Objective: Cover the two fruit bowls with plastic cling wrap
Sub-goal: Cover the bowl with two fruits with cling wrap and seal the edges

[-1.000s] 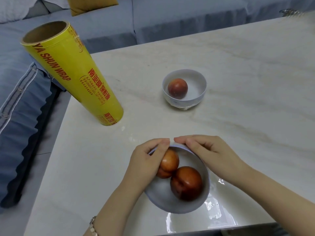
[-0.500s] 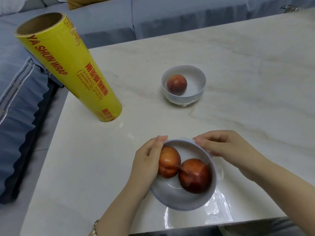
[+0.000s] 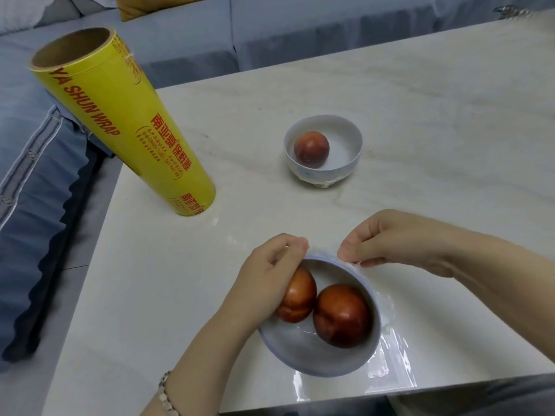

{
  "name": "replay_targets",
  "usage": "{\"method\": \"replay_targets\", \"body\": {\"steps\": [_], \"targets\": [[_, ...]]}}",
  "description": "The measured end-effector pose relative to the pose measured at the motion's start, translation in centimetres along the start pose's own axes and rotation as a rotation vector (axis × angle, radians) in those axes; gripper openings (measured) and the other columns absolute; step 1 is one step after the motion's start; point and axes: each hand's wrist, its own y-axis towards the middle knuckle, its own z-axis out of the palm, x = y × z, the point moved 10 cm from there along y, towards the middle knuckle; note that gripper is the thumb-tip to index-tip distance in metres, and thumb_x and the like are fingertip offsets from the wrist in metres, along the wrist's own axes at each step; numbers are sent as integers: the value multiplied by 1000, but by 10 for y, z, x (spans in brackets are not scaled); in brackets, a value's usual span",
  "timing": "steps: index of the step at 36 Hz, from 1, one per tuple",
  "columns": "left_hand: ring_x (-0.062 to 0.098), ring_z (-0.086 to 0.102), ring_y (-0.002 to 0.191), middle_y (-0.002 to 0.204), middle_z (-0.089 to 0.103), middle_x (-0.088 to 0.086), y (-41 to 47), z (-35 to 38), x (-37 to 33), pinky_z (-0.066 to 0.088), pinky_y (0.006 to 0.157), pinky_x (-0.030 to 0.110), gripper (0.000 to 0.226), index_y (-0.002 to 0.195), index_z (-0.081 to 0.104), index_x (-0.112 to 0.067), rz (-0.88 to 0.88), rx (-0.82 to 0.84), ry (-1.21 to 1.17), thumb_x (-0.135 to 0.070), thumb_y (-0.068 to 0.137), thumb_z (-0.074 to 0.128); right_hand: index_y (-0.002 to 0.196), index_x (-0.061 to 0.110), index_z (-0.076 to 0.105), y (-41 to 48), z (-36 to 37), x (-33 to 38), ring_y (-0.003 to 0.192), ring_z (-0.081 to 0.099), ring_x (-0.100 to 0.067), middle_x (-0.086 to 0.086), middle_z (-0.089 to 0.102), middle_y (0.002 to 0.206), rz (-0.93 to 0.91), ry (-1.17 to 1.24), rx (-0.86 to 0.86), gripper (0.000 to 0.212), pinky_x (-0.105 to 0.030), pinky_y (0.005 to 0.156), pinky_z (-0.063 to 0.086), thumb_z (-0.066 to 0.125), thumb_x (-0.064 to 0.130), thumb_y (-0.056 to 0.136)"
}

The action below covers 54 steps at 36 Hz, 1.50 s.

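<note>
The near bowl (image 3: 300, 352) sits tipped toward the table's (image 3: 420, 115) front edge, holding two fruits (image 3: 342, 315). Clear wrap (image 3: 393, 364) lies crumpled under and beside it. The left hand (image 3: 270, 274) and right hand (image 3: 387, 238) each pinch film against the far rim. Pulling harder while the bowl is tilted could likely roll the fruit out or slide the bowl off the edge; thin film may also tear or bunch. The far bowl (image 3: 351, 136) looks already covered, and the yellow roll (image 3: 120, 121) stands to the left.
</note>
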Motion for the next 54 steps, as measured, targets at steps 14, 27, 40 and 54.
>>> {"method": "replay_targets", "body": {"steps": [14,27,40,54], "targets": [[4,63,85,82,68,-12,-6,-1,2,47,77,17,29,77,64,-26,22,-16,-5,-52,73,51,75,12,51,4,-43,17,44,57,-5,1,61,56,20,278,-180,20,-19,49,44,46,17,95],[6,58,73,80,65,3,-2,-7,9,45,70,19,32,77,62,-18,-6,-61,7,-47,77,47,76,15,69,-4,8,-2,66,53,-7,-1,61,73,-5,-118,151,12,-16,65,44,65,25,82],[10,60,79,80,65,0,-1,-4,6,47,75,26,27,77,61,-21,0,-50,34,-45,77,48,65,12,48,5,9,-14,50,49,-9,2,54,52,55,274,147,28,-15,52,42,45,10,93],[2,57,71,70,62,-12,-2,-2,2,44,67,13,22,71,59,-29,21,-42,47,-47,76,47,49,16,64,13,16,-9,52,39,-11,0,43,55,110,244,106,30,-18,53,35,67,21,78]]}}
